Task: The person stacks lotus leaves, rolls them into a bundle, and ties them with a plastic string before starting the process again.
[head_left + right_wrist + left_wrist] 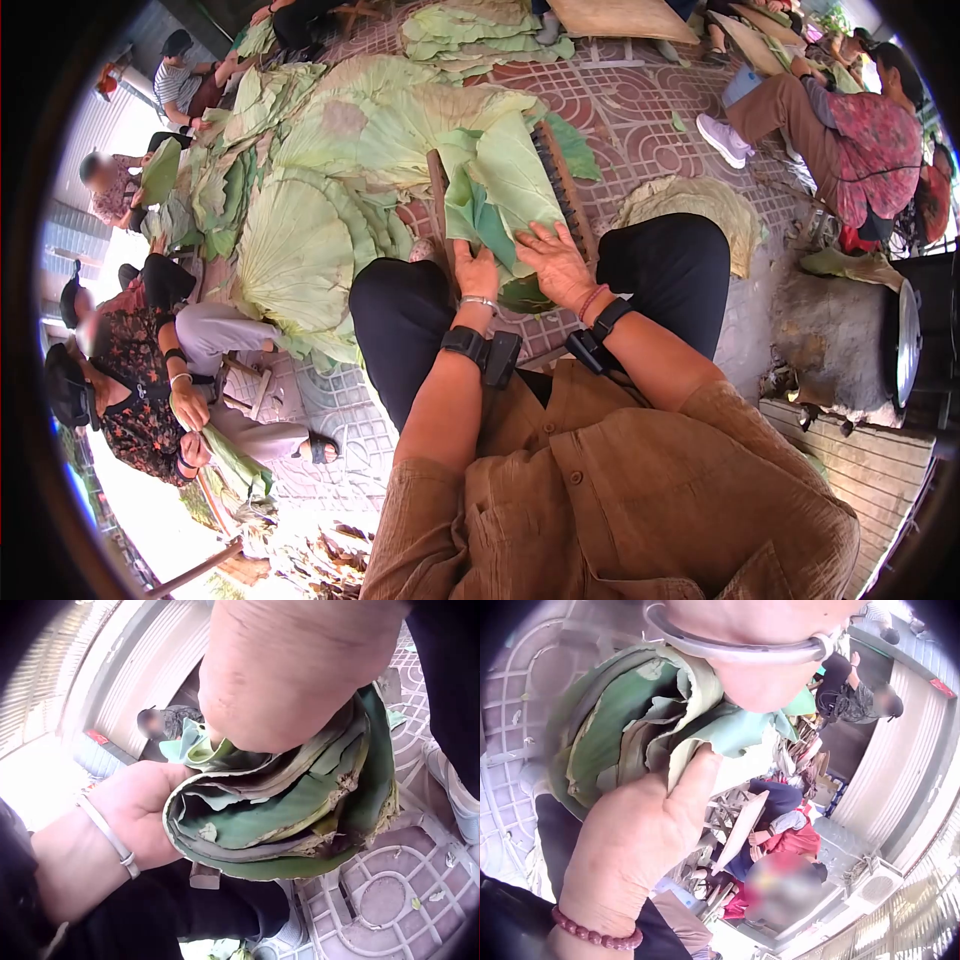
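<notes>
Between the knees lies a folded bundle of large green leaves, layered inside, as its end shows in the right wrist view. My left hand grips its left side; in the right wrist view this hand, with a silver bracelet, has its fingertips hidden behind the roll. Spread fingers of my right hand lie over the bundle's right side. In the left wrist view the right hand's thumb hooks over a leaf edge. A slatted wooden frame flanks the bundle.
Large stacked leaves cover the tiled floor ahead and left. Another leaf pile lies beyond the right knee. Several seated people surround the area, one at right. A drum-like container stands at right.
</notes>
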### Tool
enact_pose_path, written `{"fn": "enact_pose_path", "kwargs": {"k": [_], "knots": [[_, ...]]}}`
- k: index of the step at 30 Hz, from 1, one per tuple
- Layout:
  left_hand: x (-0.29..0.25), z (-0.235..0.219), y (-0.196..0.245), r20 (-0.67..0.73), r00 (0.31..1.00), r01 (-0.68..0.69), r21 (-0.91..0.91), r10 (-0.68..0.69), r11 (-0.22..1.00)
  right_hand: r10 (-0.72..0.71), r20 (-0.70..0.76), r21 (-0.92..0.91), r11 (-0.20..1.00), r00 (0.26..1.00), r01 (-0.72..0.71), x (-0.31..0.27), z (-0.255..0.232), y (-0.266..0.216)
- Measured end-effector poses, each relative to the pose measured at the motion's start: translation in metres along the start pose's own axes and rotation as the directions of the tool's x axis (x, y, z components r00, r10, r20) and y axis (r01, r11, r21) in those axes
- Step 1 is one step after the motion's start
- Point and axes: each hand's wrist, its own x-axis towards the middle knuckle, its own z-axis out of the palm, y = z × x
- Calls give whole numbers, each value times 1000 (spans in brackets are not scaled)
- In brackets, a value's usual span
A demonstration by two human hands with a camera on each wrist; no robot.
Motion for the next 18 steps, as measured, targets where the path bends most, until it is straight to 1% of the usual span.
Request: {"fn": "enact_pose_path", "kwargs": {"k": [1, 2, 4, 5, 7, 8, 10, 11, 12, 13, 17, 18], "knots": [[-1, 0, 3, 5, 999, 32, -23, -32, 999, -13, -5, 27, 1000, 1000, 13, 1, 0, -2], [1, -1, 1, 6, 999, 32, -22, -32, 999, -12, -6, 28, 1000, 1000, 12, 2, 0, -3], [7, -3, -4, 81, 992, 112, -160, -100, 981, -45, 16, 11, 999, 999, 44, 2, 2, -4], [7, -1, -7, 86, 991, 113, -157, -100, 981, -40, 13, 11, 999, 999, 40, 2, 3, -4], [4, 2, 2, 83, 985, 168, -321, -149, 932, -67, 40, 3, 998, 997, 67, 0, 5, -5], [4, 2, 3, 87, 985, 169, -317, -149, 933, -62, 38, 4, 998, 997, 62, 0, 6, -6], [5, 3, 1, 89, 994, 71, -66, -65, 995, -75, 45, 11, 997, 996, 75, 1, 6, -7], [4, 2, -1, 92, 994, 71, -63, -65, 995, -72, 43, 12, 997, 997, 71, 1, 7, -7], [1, 1, -1, 114, 992, -72, 247, 44, 966, -74, 57, -7, 997, 996, 74, 1, 6, -8], [-1, 1, -2, 171, 975, -212, 526, 141, 824, -74, 73, -26, 997, 995, 76, 1, 5, -9], [0, 1, -3, 245, 965, -227, 588, 97, 776, -70, 16, -5, 997, 997, 71, 2, 4, -11], [0, 1, 0, 246, 967, -209, 618, 66, 758, -46, 72, 58, 997, 996, 42, 3, -3, -13]]}}
